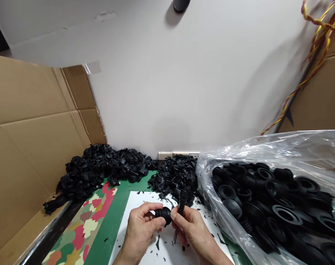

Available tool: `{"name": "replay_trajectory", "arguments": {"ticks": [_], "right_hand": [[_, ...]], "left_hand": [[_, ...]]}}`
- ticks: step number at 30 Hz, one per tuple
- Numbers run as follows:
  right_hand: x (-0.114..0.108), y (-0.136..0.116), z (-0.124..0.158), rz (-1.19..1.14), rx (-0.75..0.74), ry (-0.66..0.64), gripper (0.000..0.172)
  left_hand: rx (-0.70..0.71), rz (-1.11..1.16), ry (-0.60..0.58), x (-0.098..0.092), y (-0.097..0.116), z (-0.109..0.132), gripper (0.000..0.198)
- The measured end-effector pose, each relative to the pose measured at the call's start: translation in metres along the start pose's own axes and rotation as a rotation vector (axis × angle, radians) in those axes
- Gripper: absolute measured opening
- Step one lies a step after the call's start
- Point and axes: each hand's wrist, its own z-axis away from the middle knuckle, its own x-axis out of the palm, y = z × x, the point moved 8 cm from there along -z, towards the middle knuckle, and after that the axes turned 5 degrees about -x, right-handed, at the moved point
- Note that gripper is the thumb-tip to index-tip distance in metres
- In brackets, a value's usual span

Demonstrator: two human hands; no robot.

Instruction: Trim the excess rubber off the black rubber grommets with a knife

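Observation:
Between my hands, above a white sheet [128, 228], is a ribbed black rubber bellows [164, 214]. My left hand [142, 228] grips its left side with thumb and fingers. On the other side, my right hand [193, 228] has its thumb and fingertip against the bellows' right end. That same hand also holds a slim black tool [183, 200], roughly upright between the fingers; its working end is hard to make out. Small black scraps are scattered over the sheet around both hands.
A heap of black rubber bellows [109, 165] lies back left, beside a cardboard panel [40, 147]. Thin black trimmings [175, 175] are piled against the wall. On the right, a clear plastic bag [208, 184] holds many black rubber parts. Twisted yellow-red wires [291, 97] hang upper right.

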Motion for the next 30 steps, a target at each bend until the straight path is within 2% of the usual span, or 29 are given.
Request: {"name": "replay_trajectory", "arguments": {"ticks": [5, 9, 13, 16, 18, 24, 30], "right_hand": [[0.001, -0.006, 0.002, -0.032, -0.002, 0.025, 0.04], [0.004, -0.008, -0.001, -0.04, -0.019, 0.049, 0.037], [0.004, -0.013, -0.006, -0.019, -0.037, 0.089, 0.038], [0.003, -0.015, -0.009, -0.023, -0.036, 0.107, 0.042], [0.003, -0.015, -0.009, -0.039, -0.036, 0.096, 0.044], [0.006, -0.012, -0.007, -0.097, -0.04, 0.027, 0.047], [0.005, -0.005, -0.007, -0.125, -0.029, 0.028, 0.044]], "left_hand": [[0.05, -0.013, 0.053, -0.001, 0.01, 0.001, 0.025], [0.098, -0.014, 0.051, -0.001, 0.014, 0.0, 0.023], [0.227, -0.098, 0.061, -0.002, 0.019, -0.004, 0.02], [0.238, -0.137, 0.053, 0.003, 0.017, -0.007, 0.025], [0.273, -0.195, 0.069, 0.007, 0.022, -0.003, 0.024], [0.517, -0.476, 0.153, 0.019, 0.053, 0.025, 0.014], [0.584, -0.609, 0.146, 0.024, 0.057, 0.032, 0.017]]}}
